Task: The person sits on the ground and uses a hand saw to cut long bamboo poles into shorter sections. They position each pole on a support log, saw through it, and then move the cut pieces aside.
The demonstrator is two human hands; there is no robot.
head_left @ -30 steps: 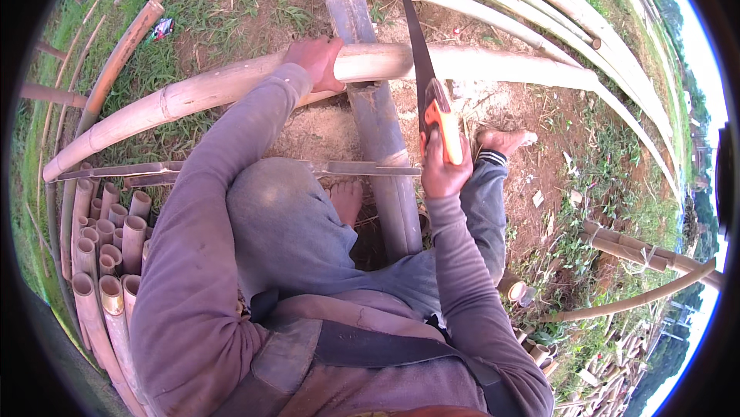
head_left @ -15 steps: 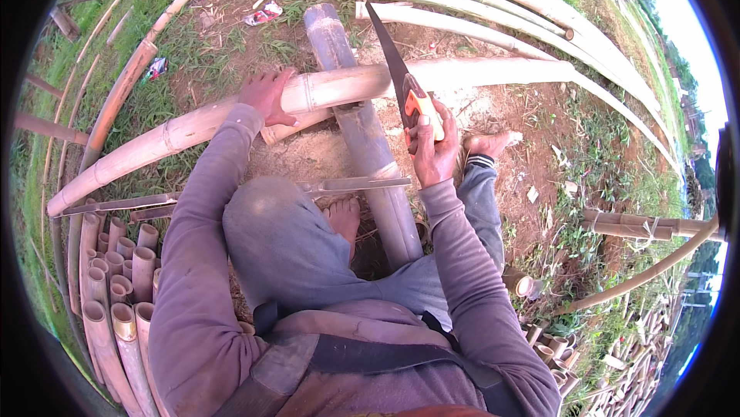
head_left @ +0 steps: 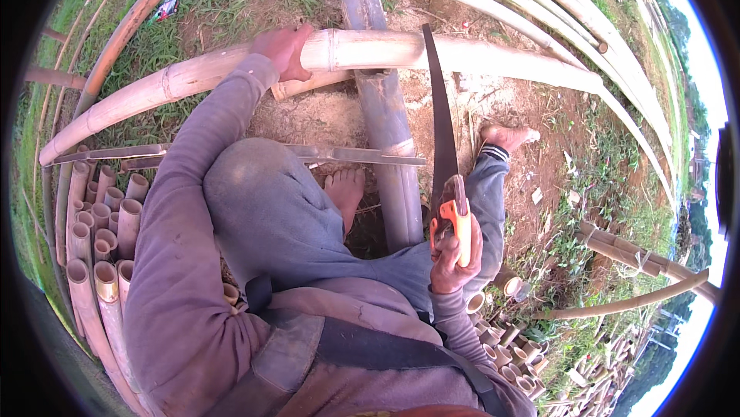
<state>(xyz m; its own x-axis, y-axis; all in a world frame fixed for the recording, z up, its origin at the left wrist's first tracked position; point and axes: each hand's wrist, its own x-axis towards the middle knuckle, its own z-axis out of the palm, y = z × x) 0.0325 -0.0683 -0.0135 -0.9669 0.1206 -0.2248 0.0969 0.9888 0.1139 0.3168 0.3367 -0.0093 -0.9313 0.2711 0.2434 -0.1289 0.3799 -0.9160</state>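
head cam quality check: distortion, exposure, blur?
Head view: strong fisheye, so the long bamboo pole bows toward the rim and black vignette fills the corners; soft, even daylight with faint shadows; sky at the right edge is blown out white; the left hand on the pole and the right hand gripping the orange-handled saw look sharp, no clear motion blur.
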